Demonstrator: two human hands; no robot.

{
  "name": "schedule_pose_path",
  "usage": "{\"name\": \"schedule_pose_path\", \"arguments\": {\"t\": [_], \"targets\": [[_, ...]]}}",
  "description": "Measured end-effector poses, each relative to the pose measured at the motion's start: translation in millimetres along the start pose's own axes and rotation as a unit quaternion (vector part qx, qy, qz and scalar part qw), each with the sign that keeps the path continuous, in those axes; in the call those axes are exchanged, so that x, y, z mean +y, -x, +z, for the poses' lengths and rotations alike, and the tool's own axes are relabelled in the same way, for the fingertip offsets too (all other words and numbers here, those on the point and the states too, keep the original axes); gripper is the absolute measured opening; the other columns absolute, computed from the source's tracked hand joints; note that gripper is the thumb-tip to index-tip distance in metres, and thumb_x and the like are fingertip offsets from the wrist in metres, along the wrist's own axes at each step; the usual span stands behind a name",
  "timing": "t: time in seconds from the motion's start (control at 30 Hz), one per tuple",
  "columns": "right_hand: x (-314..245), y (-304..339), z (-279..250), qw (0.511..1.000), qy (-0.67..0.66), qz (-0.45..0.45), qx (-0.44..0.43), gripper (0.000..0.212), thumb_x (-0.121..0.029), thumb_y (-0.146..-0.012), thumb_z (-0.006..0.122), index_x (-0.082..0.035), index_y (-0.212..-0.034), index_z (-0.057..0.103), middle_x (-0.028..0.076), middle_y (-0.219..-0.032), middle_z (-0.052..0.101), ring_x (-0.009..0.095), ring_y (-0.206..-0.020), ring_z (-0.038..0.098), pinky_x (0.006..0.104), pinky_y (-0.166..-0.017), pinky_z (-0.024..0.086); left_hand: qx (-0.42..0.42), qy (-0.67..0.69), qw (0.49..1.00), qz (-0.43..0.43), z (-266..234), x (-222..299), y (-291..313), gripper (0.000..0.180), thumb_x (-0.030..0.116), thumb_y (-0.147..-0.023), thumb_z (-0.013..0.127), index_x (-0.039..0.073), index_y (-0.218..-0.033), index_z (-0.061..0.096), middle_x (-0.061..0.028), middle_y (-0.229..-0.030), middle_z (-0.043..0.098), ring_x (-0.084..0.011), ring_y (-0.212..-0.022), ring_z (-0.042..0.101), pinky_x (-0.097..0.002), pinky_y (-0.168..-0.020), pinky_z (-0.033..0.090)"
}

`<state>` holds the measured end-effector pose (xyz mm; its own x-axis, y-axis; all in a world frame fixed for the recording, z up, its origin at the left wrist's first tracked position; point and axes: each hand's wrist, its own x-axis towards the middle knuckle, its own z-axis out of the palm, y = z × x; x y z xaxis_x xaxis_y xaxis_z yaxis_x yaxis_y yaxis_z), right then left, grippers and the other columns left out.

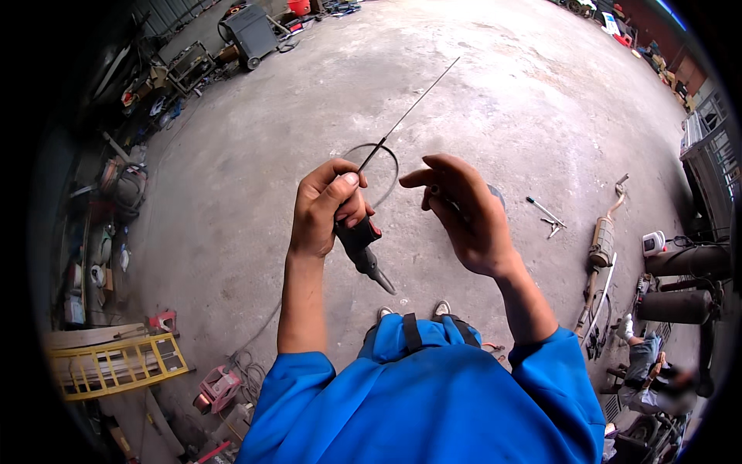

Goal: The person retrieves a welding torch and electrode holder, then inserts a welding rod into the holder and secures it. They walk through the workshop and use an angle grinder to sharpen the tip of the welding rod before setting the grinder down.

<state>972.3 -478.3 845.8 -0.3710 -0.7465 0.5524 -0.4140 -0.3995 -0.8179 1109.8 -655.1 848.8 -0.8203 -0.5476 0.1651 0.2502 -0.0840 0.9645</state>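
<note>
My left hand (328,203) is closed around a welding torch (359,246) with a black handle and a red part; its grey curved neck points down toward my feet. From the top of that hand a thin straight wire (421,100), with a dark thicker section near the fingers, slants up to the right. A dark cable (396,166) loops just beyond the hand. My right hand (468,213) is raised apart from the torch, fingers curled. A small round end shows between its fingers, too little to name.
A white-and-black tool (547,215) and an exhaust pipe with muffler (603,241) lie on the concrete floor at right. A person (653,367) sits at lower right. A yellow ladder (120,366) and a pink machine (218,388) with cables are at lower left; a grey wheeled cabinet (249,35) stands far left.
</note>
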Motion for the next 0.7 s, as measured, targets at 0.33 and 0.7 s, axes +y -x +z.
{"name": "schedule_pose_path", "arguments": {"t": [0.33,0.7], "targets": [[-20.5,-0.3,-60.7,0.98,0.191,-0.051,0.005,0.041,0.004,-0.089,0.064,-0.005,-0.128,0.058,0.012,-0.106,0.07,0.023,-0.095,0.07,0.0323,-0.079,0.056,-0.092,-0.041,0.994,-0.039,48.8,8.6,-9.4,0.019,0.019,-0.091,0.056,0.0,-0.089,0.059,0.0019,-0.058,0.051,-0.0048,-0.048,0.045,-0.022,-0.048,0.035],[-31.3,-7.8,-83.4,0.848,0.462,-0.257,-0.017,0.038,-0.003,-0.073,0.068,-0.006,-0.11,0.066,0.007,-0.108,0.064,0.023,-0.085,0.061,0.0337,-0.068,0.051,-0.128,-0.097,0.985,-0.06,73.8,15.4,-7.1,0.02,0.022,-0.09,0.058,0.002,-0.088,0.06,0.0021,-0.057,0.051,-0.0052,-0.047,0.047,-0.0211,-0.047,0.036]]}}
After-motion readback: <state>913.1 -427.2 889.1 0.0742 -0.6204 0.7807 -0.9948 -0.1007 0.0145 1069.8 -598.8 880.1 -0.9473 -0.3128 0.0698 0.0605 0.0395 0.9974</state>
